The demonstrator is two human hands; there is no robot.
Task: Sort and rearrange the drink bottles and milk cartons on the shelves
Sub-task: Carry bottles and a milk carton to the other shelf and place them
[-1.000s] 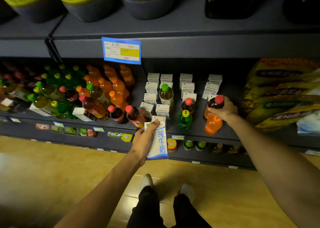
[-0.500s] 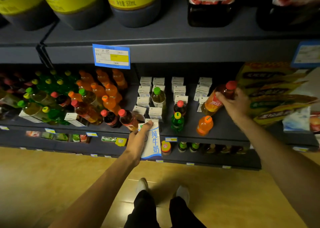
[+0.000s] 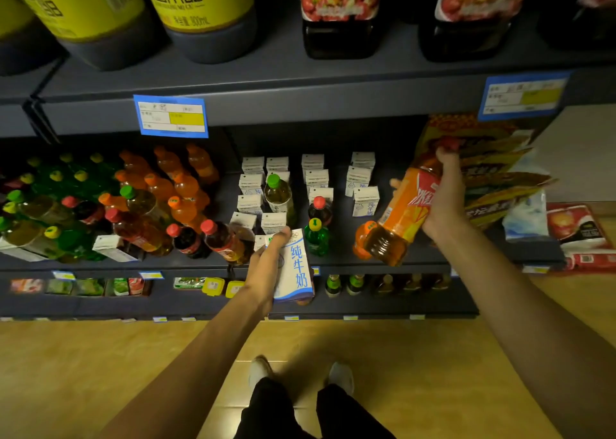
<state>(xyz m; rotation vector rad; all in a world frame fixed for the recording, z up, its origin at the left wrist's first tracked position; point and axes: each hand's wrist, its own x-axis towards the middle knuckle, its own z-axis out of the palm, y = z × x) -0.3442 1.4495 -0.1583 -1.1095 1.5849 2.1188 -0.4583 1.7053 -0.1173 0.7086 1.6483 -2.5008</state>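
Observation:
My left hand [image 3: 268, 265] grips a white and blue milk carton [image 3: 296, 268] in front of the middle shelf's edge. My right hand [image 3: 445, 198] holds a red-capped tea bottle with an orange label [image 3: 405, 208], tilted, lifted above the shelf [image 3: 430, 258] at the right. Several small milk cartons [image 3: 315, 178] stand in rows on the shelf, with a green-capped bottle [image 3: 278, 195], a red-capped dark bottle [image 3: 320, 210], a green bottle [image 3: 316, 237] and an orange bottle [image 3: 361, 238] among them. To the left crowd orange, green and tea bottles [image 3: 180, 202].
Large vinegar and sauce bottles [image 3: 206, 12] fill the top shelf. Snack bags [image 3: 500, 175] lie at the right of the middle shelf. A lower shelf [image 3: 366, 308] holds small bottles and packets. Blue price tags [image 3: 170, 116] hang on the shelf edge. My feet stand on the wooden floor [image 3: 100, 372].
My right hand has lifted the red-capped tea bottle off the shelf and tilted it, moving it right and up. My left hand still holds the milk carton in the same place.

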